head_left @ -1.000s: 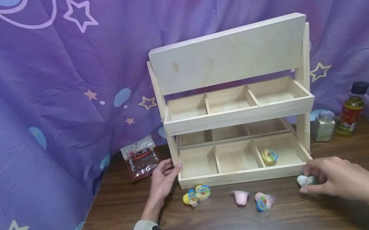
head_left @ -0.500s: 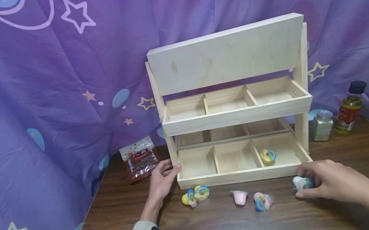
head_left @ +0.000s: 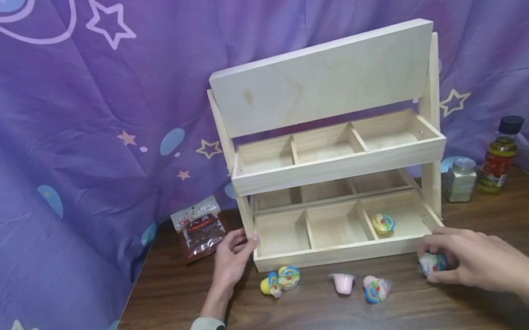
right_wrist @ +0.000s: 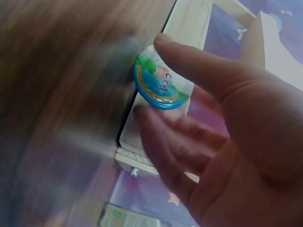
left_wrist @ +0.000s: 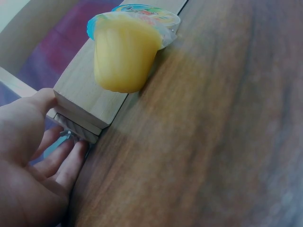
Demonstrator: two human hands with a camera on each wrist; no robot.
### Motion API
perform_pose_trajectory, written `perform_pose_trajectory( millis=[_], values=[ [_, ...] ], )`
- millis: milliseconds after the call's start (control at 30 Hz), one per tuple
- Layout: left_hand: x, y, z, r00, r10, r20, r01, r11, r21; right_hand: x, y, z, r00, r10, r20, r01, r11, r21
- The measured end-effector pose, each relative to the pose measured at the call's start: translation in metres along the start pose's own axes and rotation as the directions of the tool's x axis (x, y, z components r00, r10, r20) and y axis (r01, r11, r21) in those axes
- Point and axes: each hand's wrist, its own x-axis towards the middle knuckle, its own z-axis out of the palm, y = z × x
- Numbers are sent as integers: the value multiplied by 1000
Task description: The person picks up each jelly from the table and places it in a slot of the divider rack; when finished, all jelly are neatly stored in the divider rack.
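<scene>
The wooden display rack (head_left: 338, 168) stands on the table, with two divided trays below a slanted board. At its lower left end, my left hand (head_left: 230, 261) holds the side; in the left wrist view my thumb is against the edge and fingers curl on the outer face. Near the lower right corner, my right hand (head_left: 479, 254) pinches a small jelly cup (right_wrist: 163, 80) with a printed blue-green lid between thumb and fingers. A yellow jelly cup (head_left: 383, 224) sits in the lower tray's right compartment. Two more yellow jelly cups (head_left: 288, 277) lie near my left hand.
On the table in front of the rack lie a pink jelly cup (head_left: 343, 284) and another with its lid showing (head_left: 376, 289). A dark red spice packet (head_left: 202, 231) lies left of the rack. To its right stand a glass jar (head_left: 460, 180) and an oil bottle (head_left: 497, 158).
My right hand has shifted slightly left along the table, and the jelly cup has turned to show more of its lid. My left hand stays on the rack.
</scene>
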Motion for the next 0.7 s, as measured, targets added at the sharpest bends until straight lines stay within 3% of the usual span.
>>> perform_pose_trajectory(
  millis=[167, 267, 500, 700],
  values=[
    [1, 0, 1, 1000, -1, -2, 1, 1000, 7, 2, 5, 6, 976, -206, -69, 211, 975, 67],
    [1, 0, 1, 1000, 0, -2, 0, 1000, 8, 4, 9, 12, 959, -270, -82, 280, 950, 136],
    [1, 0, 1, 1000, 1, -6, 0, 1000, 5, 3, 12, 17, 971, -235, -47, 238, 923, 302],
    [1, -1, 1, 1000, 10, -7, -10, 1000, 5, 3, 12, 15, 975, -221, -33, 219, 917, 334]
  ],
)
